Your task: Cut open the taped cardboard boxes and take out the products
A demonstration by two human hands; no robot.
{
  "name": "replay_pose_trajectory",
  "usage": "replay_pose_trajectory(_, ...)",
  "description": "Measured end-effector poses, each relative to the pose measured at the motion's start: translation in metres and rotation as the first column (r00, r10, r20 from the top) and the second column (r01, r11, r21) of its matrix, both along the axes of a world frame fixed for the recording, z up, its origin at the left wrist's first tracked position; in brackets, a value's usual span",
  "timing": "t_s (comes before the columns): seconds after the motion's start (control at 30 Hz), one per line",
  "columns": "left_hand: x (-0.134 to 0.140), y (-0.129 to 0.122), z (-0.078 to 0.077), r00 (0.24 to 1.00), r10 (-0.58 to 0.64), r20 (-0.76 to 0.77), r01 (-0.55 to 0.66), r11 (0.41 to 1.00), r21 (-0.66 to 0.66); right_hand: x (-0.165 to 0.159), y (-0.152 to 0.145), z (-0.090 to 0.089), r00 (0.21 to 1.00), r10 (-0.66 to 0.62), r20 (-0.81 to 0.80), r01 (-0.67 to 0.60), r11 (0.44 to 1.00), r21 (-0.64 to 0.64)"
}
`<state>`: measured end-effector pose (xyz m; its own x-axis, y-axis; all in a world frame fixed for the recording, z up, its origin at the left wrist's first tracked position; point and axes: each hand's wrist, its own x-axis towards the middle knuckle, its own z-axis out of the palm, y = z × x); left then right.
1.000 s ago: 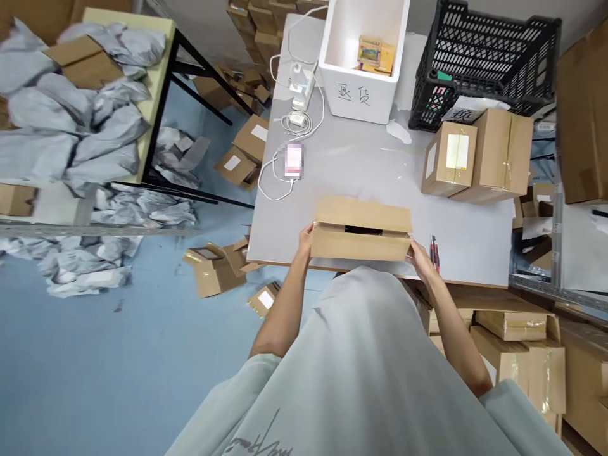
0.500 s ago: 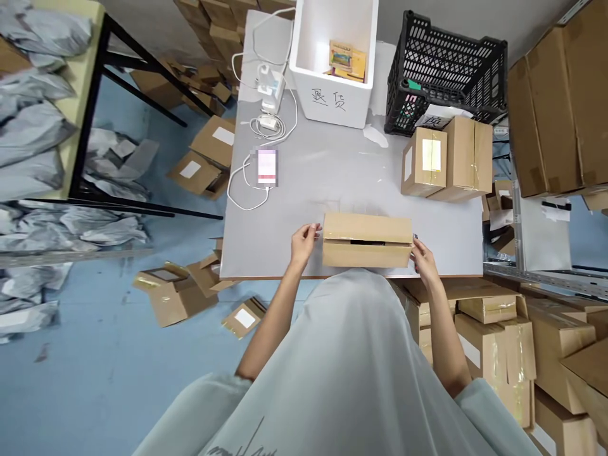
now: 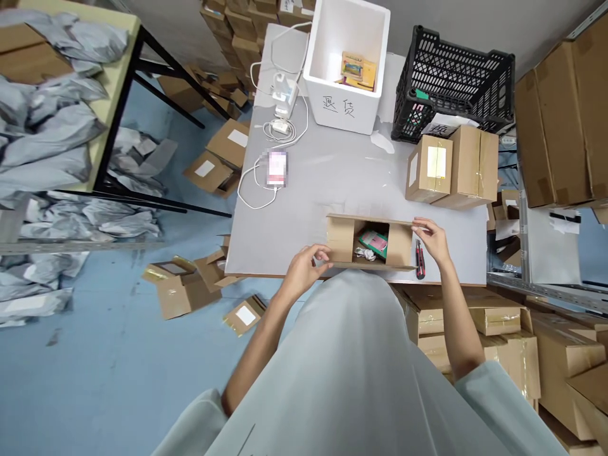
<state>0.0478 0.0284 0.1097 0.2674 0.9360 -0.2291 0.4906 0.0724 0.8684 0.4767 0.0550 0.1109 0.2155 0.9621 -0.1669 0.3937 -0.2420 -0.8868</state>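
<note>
A small cardboard box [image 3: 340,239] lies at the table's near edge, its long flaps parted. Through the gap between its end flaps I see a green and pink packet [image 3: 374,242] and crumpled white material [image 3: 365,254]. My left hand [image 3: 306,269] grips the near long flap at its left corner between thumb and fingers. At the far right corner, my right hand [image 3: 431,239] has its fingertips closed on the other long flap. A red and black box cutter [image 3: 420,259] rests on the table just right of the box, below my right hand.
On the grey table [image 3: 327,171] are a phone [image 3: 277,168] on a cable, a power strip [image 3: 284,95], a white foam bin [image 3: 346,101], a black crate [image 3: 453,76] and two closed cartons [image 3: 468,168]. Opened boxes [image 3: 185,288] litter the floor at left; cartons [image 3: 508,354] are stacked at right.
The box's long flaps have swung apart, exposing its contents. My left hand has moved nearer the body onto the near flap; my right hand has moved up, uncovering the box cutter.
</note>
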Motion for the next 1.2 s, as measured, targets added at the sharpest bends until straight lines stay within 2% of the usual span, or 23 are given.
replay_pose_trajectory(0.13, 0.001, -0.014, 0.015, 0.988, -0.137, -0.066, 0.145, 0.98, 0.139, -0.006, 0.043, -0.015, 0.996, -0.079, 0.044, 0.079, 0.997, 0.014)
replay_pose_trajectory(0.23, 0.002, -0.029, 0.019, 0.976, -0.146, -0.161, 0.184, 0.95, 0.253, -0.009, 0.076, -0.035, 0.987, -0.151, 0.054, 0.15, 0.988, 0.026)
replay_pose_trajectory(0.3, 0.002, -0.04, 0.016, 0.967, -0.128, -0.219, 0.195, 0.928, 0.316, -0.01, 0.095, -0.046, 0.984, -0.17, 0.059, 0.17, 0.985, 0.003)
replay_pose_trajectory(0.43, 0.0, -0.055, -0.004, 0.958, -0.063, -0.28, 0.181, 0.89, 0.418, -0.01, 0.128, -0.057, 0.979, -0.202, 0.003, 0.202, 0.976, -0.083)
replay_pose_trajectory(0.57, 0.005, -0.056, -0.03, 0.96, 0.016, -0.281, 0.117, 0.886, 0.448, -0.006, 0.153, -0.059, 0.962, -0.266, -0.064, 0.259, 0.96, -0.11)
replay_pose_trajectory(0.63, 0.011, -0.055, -0.042, 0.96, 0.005, -0.279, 0.123, 0.89, 0.438, -0.006, 0.162, -0.057, 0.953, -0.298, -0.056, 0.289, 0.949, -0.122)
replay_pose_trajectory(0.73, 0.024, -0.054, -0.054, 0.939, -0.078, -0.335, 0.216, 0.891, 0.398, -0.008, 0.167, -0.052, 0.944, -0.328, 0.031, 0.329, 0.937, -0.116)
replay_pose_trajectory(0.8, 0.032, -0.051, -0.058, 0.905, -0.142, -0.402, 0.294, 0.891, 0.346, -0.012, 0.161, -0.045, 0.935, -0.321, 0.152, 0.332, 0.942, -0.051)
replay_pose_trajectory(0.87, 0.039, -0.043, -0.058, 0.866, -0.2, -0.458, 0.357, 0.889, 0.286, -0.017, 0.146, -0.038, 0.921, -0.271, 0.281, 0.274, 0.961, 0.028)
replay_pose_trajectory(1.03, 0.047, -0.014, -0.039, 0.786, -0.36, -0.503, 0.474, 0.872, 0.118, -0.035, 0.072, -0.025, 0.875, -0.082, 0.477, 0.022, 0.991, 0.129)
replay_pose_trajectory(1.13, 0.054, 0.003, -0.022, 0.772, -0.386, -0.505, 0.453, 0.892, 0.011, -0.051, 0.018, -0.026, 0.85, -0.03, 0.526, -0.038, 0.992, 0.118)
replay_pose_trajectory(1.2, 0.064, 0.015, -0.013, 0.778, -0.315, -0.544, 0.386, 0.922, 0.018, -0.064, -0.01, -0.028, 0.824, 0.044, 0.564, -0.083, 0.996, 0.044)
